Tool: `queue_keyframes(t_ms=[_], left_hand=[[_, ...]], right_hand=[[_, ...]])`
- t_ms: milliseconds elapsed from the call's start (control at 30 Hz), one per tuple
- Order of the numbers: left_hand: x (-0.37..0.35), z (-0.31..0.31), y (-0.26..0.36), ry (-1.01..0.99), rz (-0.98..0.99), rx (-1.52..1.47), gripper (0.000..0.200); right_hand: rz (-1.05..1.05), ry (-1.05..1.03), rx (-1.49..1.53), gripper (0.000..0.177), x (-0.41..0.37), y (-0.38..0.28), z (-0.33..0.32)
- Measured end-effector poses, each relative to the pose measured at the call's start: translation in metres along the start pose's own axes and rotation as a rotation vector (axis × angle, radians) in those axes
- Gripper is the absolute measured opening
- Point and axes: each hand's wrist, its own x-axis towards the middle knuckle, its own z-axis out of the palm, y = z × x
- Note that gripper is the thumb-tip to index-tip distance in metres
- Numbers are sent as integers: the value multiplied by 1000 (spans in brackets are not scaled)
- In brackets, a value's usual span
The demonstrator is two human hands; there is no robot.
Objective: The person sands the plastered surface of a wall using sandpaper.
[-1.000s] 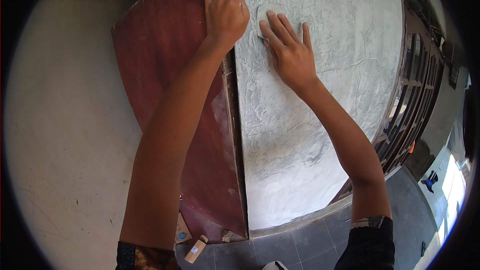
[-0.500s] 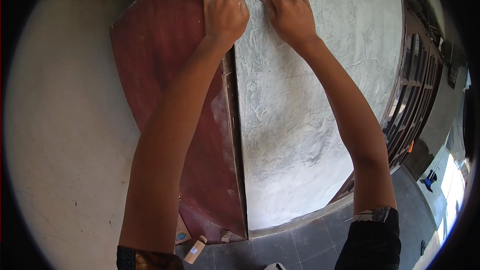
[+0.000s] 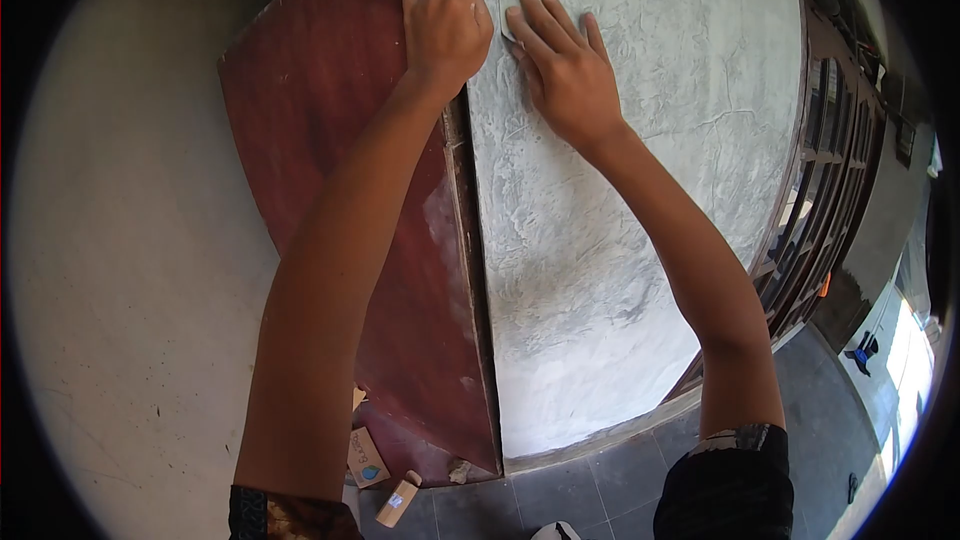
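My left hand (image 3: 447,20) lies with fingers spread on the upper edge of a dark red wooden panel (image 3: 330,140), beside the narrow gap where it meets the wall. Against the rough grey-white wall (image 3: 640,210), my right hand (image 3: 575,75) presses a thin pale sheet (image 3: 515,0) flat under its fingertips. Part of that sheet shows above and left of the fingers; the rest is hidden under them.
A small open cardboard box (image 3: 398,500) and a printed carton piece (image 3: 368,458) lie low by the panel. Dark-framed windows (image 3: 820,170) stand at the right. Grey floor tiles (image 3: 560,490) run below the wall.
My right hand has slid down the wall with the pale sheet, and more of the sheet shows. My left hand has stayed nearly in place. The view has shifted slightly.
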Motion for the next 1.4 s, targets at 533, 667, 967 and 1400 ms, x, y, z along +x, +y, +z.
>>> queue_keyframes(t_ms=[533,667,967,1400], left_hand=[[6,0,1,1,61,45,54],[6,-3,1,-8,52,4,53],[5,-2,4,1,23,-13,54],[4,-1,-2,7,38,-18,52]], right_hand=[[-73,-56,-42,40,-18,-6,-14],[-84,76,-109,40,46,19,3],[-70,35,-76,39,15,6,-3],[-28,54,-111,39,50,17,-3]])
